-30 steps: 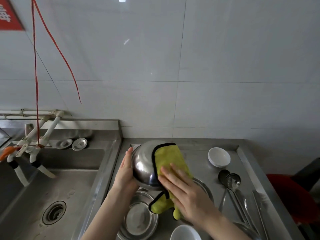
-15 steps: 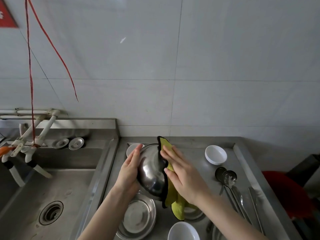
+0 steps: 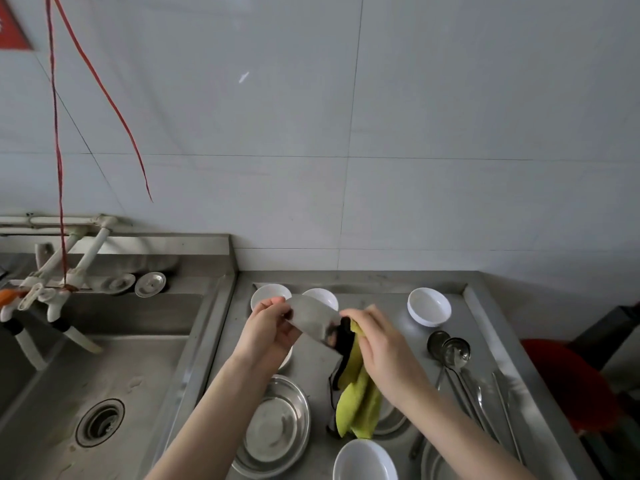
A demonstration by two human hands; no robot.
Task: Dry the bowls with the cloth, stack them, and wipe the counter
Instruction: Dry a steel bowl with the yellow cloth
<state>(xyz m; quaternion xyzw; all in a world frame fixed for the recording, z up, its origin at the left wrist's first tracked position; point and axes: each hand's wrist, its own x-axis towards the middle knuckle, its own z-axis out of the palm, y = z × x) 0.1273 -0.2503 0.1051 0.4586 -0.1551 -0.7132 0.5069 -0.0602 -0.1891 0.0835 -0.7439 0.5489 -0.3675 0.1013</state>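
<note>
The steel bowl (image 3: pixel 311 318) has swung round. A second ago its rounded underside faced up, with the right hand spread flat on the cloth over it. Now it shows almost edge-on, blurred by motion, and is held up between the hands above the bench (image 3: pixel 381 291). The left hand (image 3: pixel 270 332) grips one rim, thumb and fingers curled round the edge. The right hand (image 3: pixel 377 344) is closed on the yellow cloth (image 3: pixel 358 400) and bunches it against the opposite rim, while the rest of the cloth hangs down below that hand. I judge the outside is wiped and the rim or inside comes next. Whether the cloth reaches inside cannot be told from this angle. The bowl is not ready to stack, and the bench wipe has not begun

Just beyond the left hand stands a back-left white bowl (image 3: pixel 270 295), with a second white bowl (image 3: pixel 320 296) beside it behind the steel bowl. A third white bowl (image 3: pixel 429 306) sits beyond and right of the right hand, and a near white bowl (image 3: pixel 363 459) lies below the right forearm. A steel plate (image 3: pixel 277 424) rests under the left forearm, ladles (image 3: pixel 450 353) lie right of the right hand, and the sink (image 3: pixel 104 362) is left of the left hand. With the bench this crowded, free space to set the bowl down looks scarce, and all of it will likely need shifting before the wipe
</note>
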